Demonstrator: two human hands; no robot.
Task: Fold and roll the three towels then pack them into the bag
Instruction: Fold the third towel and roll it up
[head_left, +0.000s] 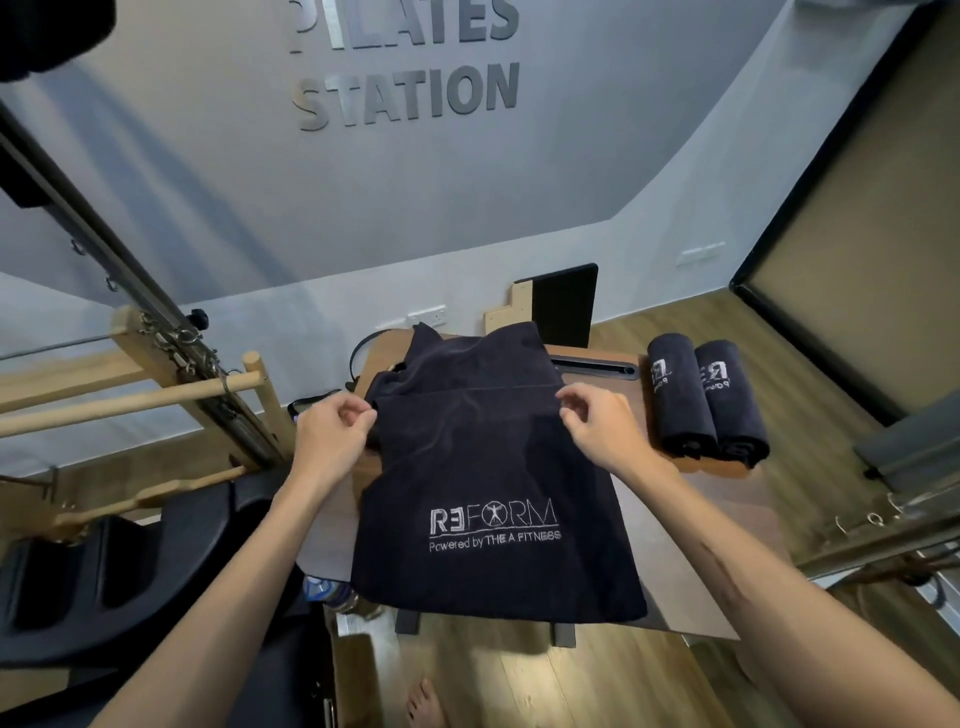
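Note:
A dark navy towel (493, 467) with a white "REFORM" logo lies across a small wooden table (670, 540), its far part folded back toward me so that a fold edge runs across the middle. My left hand (332, 431) pinches the left end of that edge, and my right hand (597, 421) pinches the right end. More dark cloth (467, 353) bunches behind the fold; I cannot tell whether it is towel or bag. Two rolled navy towels (678, 395) (732, 405) lie side by side at the table's right end.
Wooden bars and a metal frame of exercise equipment (171, 384) stand at the left, over black padded parts (104, 571). A black board (563, 306) leans on the back wall. A water bottle (327, 592) sits by the table's near left corner. My bare foot (426, 701) is below.

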